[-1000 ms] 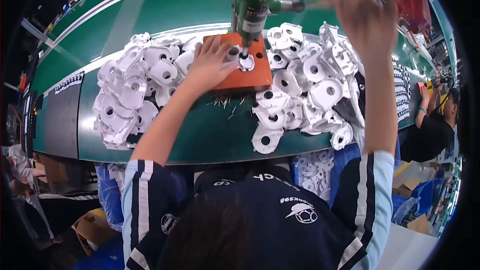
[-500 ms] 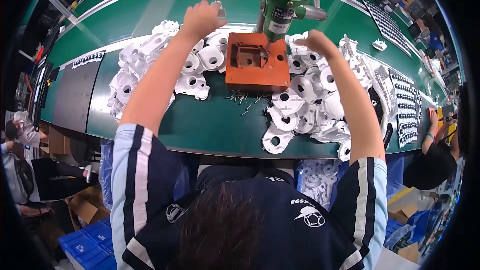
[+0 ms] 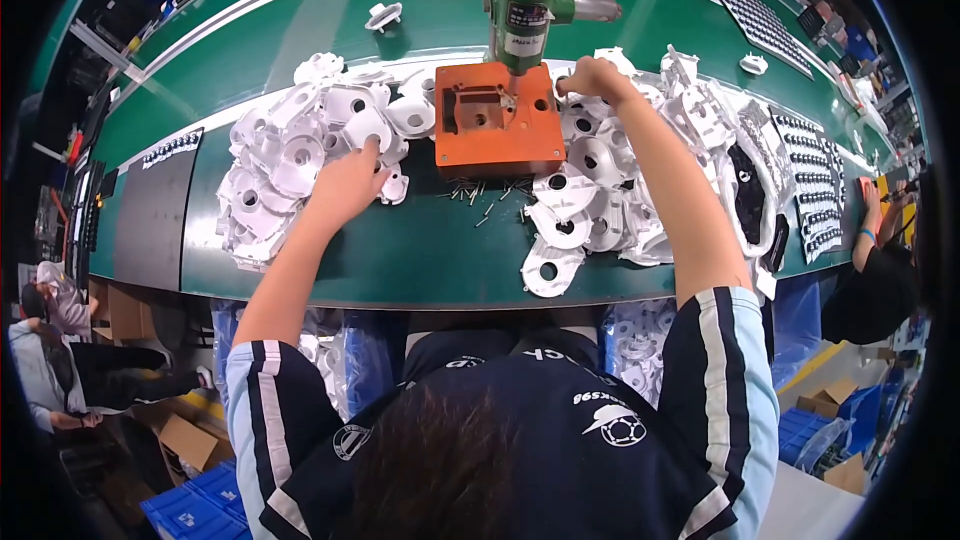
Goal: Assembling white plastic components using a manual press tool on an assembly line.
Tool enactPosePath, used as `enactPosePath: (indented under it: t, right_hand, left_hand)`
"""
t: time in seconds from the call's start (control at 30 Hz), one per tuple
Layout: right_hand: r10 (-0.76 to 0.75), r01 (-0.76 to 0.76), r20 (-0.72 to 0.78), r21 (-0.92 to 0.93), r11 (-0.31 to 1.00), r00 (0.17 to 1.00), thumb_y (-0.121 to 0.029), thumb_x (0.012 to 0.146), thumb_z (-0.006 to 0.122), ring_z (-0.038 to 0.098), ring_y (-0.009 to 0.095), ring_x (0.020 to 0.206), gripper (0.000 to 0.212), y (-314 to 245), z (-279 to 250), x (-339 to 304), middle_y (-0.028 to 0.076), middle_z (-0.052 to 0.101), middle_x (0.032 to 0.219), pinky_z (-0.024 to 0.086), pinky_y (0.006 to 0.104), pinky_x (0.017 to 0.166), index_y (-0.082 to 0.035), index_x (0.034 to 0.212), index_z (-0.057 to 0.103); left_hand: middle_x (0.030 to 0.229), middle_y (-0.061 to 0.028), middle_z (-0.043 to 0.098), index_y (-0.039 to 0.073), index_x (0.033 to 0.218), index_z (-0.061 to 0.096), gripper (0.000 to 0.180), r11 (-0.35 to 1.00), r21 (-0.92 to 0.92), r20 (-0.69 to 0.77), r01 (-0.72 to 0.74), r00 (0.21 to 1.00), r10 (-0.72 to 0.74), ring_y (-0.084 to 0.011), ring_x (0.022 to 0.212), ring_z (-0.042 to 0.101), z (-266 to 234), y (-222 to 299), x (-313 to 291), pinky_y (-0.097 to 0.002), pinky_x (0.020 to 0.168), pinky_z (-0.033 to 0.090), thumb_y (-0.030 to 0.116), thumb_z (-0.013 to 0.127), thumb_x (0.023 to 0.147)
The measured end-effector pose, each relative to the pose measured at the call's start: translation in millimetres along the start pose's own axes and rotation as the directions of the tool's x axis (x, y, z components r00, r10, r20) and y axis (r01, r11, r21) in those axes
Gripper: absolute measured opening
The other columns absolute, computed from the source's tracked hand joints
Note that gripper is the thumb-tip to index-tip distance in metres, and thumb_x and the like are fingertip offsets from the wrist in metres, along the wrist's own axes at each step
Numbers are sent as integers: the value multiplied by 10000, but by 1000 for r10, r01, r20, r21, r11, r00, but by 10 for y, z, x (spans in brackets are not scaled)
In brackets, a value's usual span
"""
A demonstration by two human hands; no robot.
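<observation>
My left hand [image 3: 349, 183] rests at the near side of the left heap of white plastic housings [image 3: 303, 162]. Its index finger reaches onto one white housing [image 3: 366, 127], and the thumb stands apart from it. To the right of the orange fixture block [image 3: 500, 152], my right hand [image 3: 597, 80] is closed, its fingertips pointing toward the block. What those fingers hold, if anything, is hidden. The green drill press [image 3: 523, 15] stands over the block, its lower end at the recess. Another white housing [image 3: 383, 17] sits alone on the far green surface.
Small metal pins [image 3: 487, 208] lie in front of the block. A second heap of white housings [image 3: 600, 205] fills the table's right side, beside trays of black parts [image 3: 808, 190]. A dark mat [image 3: 155, 210] lies at left. Another person [image 3: 872, 285] works at far right.
My left hand has let go of a white housing on the far surface and come back to the left heap. My right hand stays beside the press. The whole view has shifted slightly.
</observation>
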State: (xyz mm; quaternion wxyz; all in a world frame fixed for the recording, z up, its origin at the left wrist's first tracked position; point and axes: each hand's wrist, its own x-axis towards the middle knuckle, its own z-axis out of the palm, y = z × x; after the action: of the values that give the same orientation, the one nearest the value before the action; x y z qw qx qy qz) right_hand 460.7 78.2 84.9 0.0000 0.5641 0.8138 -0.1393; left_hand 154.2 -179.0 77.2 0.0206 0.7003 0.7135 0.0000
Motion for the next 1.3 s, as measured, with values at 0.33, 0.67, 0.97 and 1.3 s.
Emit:
enactPosePath:
  t: [0.33,0.67,0.97,1.3]
  right_hand:
    - [25,-2,-265,87,996,964,-435,672,735,543,375,1039,678,92,-108,-618,230,530,1165,448,398,862,-5,1151,521]
    - [-243,478,-428,619,623,870,-238,775,692,558,183,980,500,-533,-498,-2147,110,616,1075,405,316,897,-30,1207,551]
    - [-200,324,-257,812,486,945,-177,787,690,565,161,930,530,-523,149,-2007,120,606,1050,442,286,840,-1,1250,503]
    - [-215,450,-396,749,486,892,-132,705,748,575,168,922,543,-443,106,-2079,90,616,1067,449,293,830,-17,1201,559]
  left_hand:
    - [917,-40,634,26,1135,534,283,104,-981,150,162,982,-115,-149,763,603,-61,-112,38,-249,642,472,170,400,932]
    - [1137,-60,570,130,1292,418,360,-697,-716,96,25,993,-64,-197,982,602,-174,1509,45,-355,779,524,238,447,950]
    - [1115,-62,535,75,1183,420,252,-597,-770,-77,-224,962,-261,-141,936,569,-163,1865,152,-281,757,485,208,342,984]
    - [861,9,517,96,1036,422,191,-418,-872,-120,-256,939,-323,-14,653,482,-145,2022,189,-176,518,404,273,366,991]
